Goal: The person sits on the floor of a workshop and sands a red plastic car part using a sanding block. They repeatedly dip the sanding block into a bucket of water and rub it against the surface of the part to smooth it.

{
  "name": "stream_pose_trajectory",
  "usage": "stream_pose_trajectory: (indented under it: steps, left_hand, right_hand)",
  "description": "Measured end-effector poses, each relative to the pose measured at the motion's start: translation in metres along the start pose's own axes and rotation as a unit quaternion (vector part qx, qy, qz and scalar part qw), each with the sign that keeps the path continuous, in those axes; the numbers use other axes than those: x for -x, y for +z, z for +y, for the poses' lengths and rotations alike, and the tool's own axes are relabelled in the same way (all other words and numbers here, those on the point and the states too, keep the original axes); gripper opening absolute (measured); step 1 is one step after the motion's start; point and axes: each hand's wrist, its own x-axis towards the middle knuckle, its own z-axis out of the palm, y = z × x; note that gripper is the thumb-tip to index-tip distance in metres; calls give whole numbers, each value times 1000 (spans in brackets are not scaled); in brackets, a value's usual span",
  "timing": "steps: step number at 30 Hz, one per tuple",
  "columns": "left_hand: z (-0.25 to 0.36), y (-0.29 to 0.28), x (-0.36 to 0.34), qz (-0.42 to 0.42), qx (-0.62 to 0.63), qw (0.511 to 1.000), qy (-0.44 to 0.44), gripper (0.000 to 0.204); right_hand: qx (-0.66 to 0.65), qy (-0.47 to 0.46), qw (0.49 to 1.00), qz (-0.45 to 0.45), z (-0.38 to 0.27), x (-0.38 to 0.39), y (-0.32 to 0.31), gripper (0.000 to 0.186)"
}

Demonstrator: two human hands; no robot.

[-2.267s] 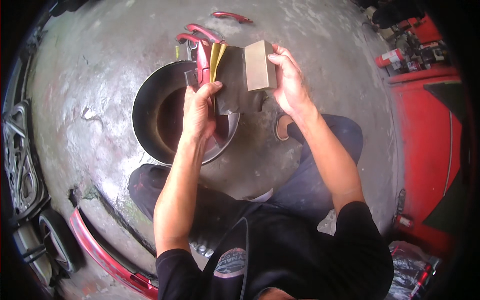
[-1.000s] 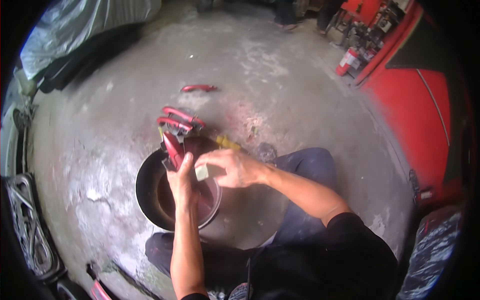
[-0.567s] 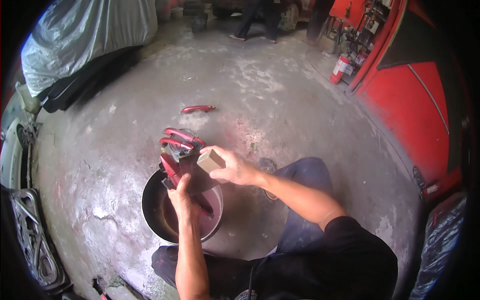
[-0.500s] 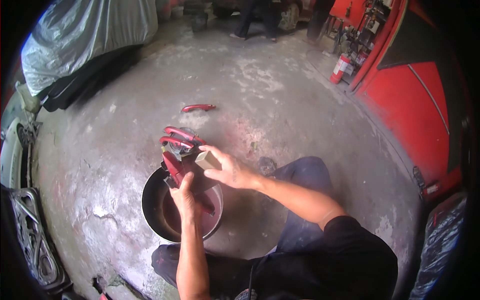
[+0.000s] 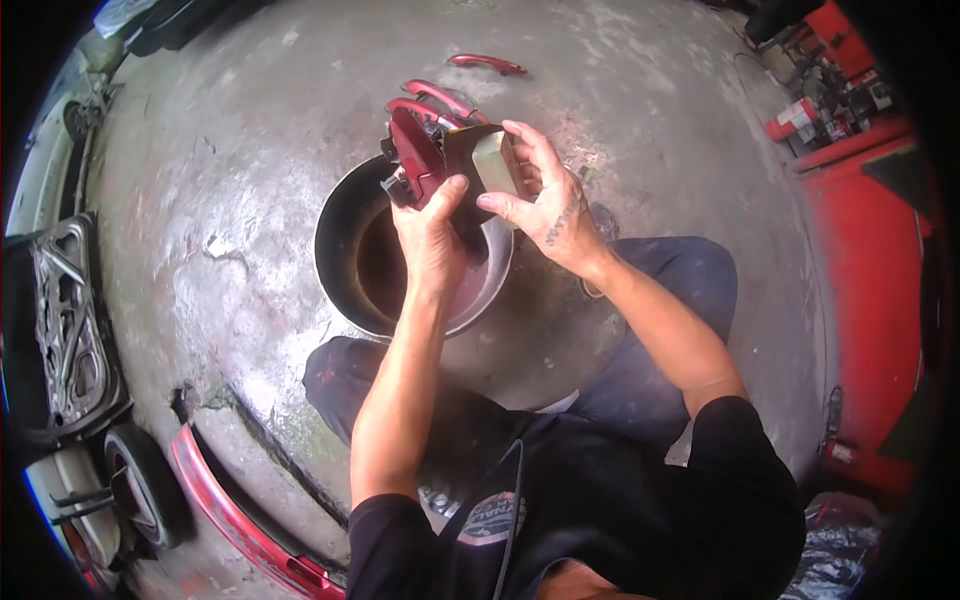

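Note:
My left hand (image 5: 430, 245) grips a dark red car part (image 5: 417, 155) with black clips on its side, thumb along its near end. In my right hand (image 5: 555, 215) is a pale rectangular block (image 5: 495, 165), held between thumb and fingers. A dark sheet (image 5: 462, 168), which looks like sandpaper, lies against the block, between it and the red part. Both hands are above a round metal basin (image 5: 335, 270) holding reddish-brown liquid. Just beyond it lie red car door handles (image 5: 440, 97); part of that group is hidden behind the held part.
Another red door handle (image 5: 487, 65) lies farther off on the concrete floor. To the left are a bare metal car panel (image 5: 75, 310), a wheel (image 5: 148, 485) and a long red trim piece (image 5: 235, 525). At the right stand a red car door (image 5: 870, 290) and a fire extinguisher (image 5: 792, 120).
The head view has tilted down, so hands and basin appear higher in it. The pale block now stands more upright in my right hand, with the dark sheet's edge showing beside it.

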Motion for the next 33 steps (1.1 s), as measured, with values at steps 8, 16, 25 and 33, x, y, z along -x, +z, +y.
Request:
stream_pose_trajectory:
  steps: [8, 16, 25, 33]
  left_hand:
    - [-8, 1, 5, -22, -61, 998, -15, 54]
    - [-2, 10, 12, -55, -93, 994, 29, 75]
    - [7, 16, 16, -77, -34, 996, 1, 77]
    - [2, 1, 3, -35, -124, 991, 23, 73]
  right_hand:
    - [-60, 3, 997, 55, 2, -8, -3, 68]
    - [-136, -24, 989, 54, 11, -5, -3, 54]
    - [-215, -7, 976, 20, 9, -5, -10, 48]
    - [-253, 20, 966, -44, 8, 2, -9, 46]
